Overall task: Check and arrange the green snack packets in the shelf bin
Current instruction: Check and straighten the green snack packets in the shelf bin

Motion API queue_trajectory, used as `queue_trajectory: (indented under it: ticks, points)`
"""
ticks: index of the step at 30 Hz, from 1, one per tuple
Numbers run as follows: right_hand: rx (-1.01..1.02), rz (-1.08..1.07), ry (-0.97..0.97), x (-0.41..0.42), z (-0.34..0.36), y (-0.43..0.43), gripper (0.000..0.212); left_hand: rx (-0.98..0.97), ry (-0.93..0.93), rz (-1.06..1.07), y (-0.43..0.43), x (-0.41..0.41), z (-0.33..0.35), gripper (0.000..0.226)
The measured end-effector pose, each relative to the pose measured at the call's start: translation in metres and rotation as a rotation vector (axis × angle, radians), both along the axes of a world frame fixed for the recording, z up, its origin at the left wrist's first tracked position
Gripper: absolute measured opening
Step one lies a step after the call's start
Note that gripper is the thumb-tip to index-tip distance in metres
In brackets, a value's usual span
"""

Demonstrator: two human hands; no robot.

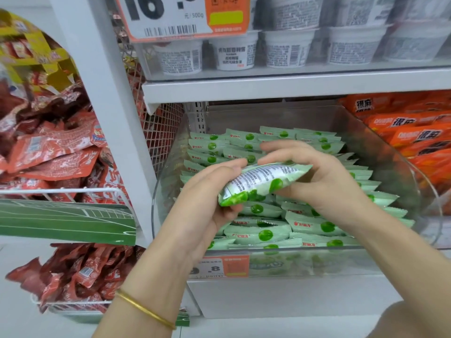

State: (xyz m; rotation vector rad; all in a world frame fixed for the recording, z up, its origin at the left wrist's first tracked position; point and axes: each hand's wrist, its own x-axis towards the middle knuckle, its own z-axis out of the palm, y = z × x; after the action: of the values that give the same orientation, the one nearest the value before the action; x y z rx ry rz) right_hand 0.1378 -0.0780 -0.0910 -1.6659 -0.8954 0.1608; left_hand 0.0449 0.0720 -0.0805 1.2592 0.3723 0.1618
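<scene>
The clear shelf bin [268,115] holds many green snack packets [263,234] in mostly neat rows, so the tidying looks nearly done, but the left hand [207,198] and right hand [317,176] both grip one packet [258,181] just above the rows, printed back up, not yet put in place.

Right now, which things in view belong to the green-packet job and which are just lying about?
Job: held green packet, left hand, right hand, stacked green packets, clear bin.
Lying about: red packets, orange packets, white cups, upper price tag.
</scene>
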Motion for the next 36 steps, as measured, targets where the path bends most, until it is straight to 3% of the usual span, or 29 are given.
queue_trajectory:
  ticks: [4,8,11,14,17,21,25,28,32,36]
  points:
    - [0.091,-0.119,-0.026,0.000,-0.001,0.005,0.019,0.022,-0.034,0.102,0.007,0.005,0.001,0.028]
    - [-0.012,-0.349,-0.227,0.004,-0.004,0.010,0.014,0.606,-0.034,0.350,0.026,0.013,-0.008,0.014]
    - [-0.058,-0.430,-0.345,0.009,-0.002,0.018,0.011,1.106,-0.005,0.325,0.037,0.024,-0.018,0.033]
    - [-0.164,-0.503,-0.531,0.017,0.004,0.030,0.023,1.349,0.088,0.233,0.037,0.033,-0.026,0.034]
    - [-0.271,-0.498,-0.626,0.027,0.009,0.047,0.033,1.437,0.149,0.117,0.037,0.042,-0.032,0.029]
    - [-0.325,-0.455,-0.703,0.041,0.008,0.077,0.030,1.540,0.253,0.007,0.033,0.049,-0.036,0.036]
    - [-0.429,-0.446,-0.589,0.049,0.008,0.100,0.026,1.601,0.313,-0.028,0.036,0.049,-0.037,0.041]
    - [-0.393,-0.460,-0.539,0.052,0.008,0.105,0.023,1.596,0.317,-0.055,0.037,0.045,-0.034,0.040]
    - [-0.424,-0.472,-0.509,0.055,0.012,0.103,0.031,1.589,0.351,-0.087,0.037,0.039,-0.031,0.037]
    - [-0.286,-0.398,-0.413,0.050,0.013,0.101,0.024,1.577,0.361,-0.094,0.037,0.037,-0.030,0.032]
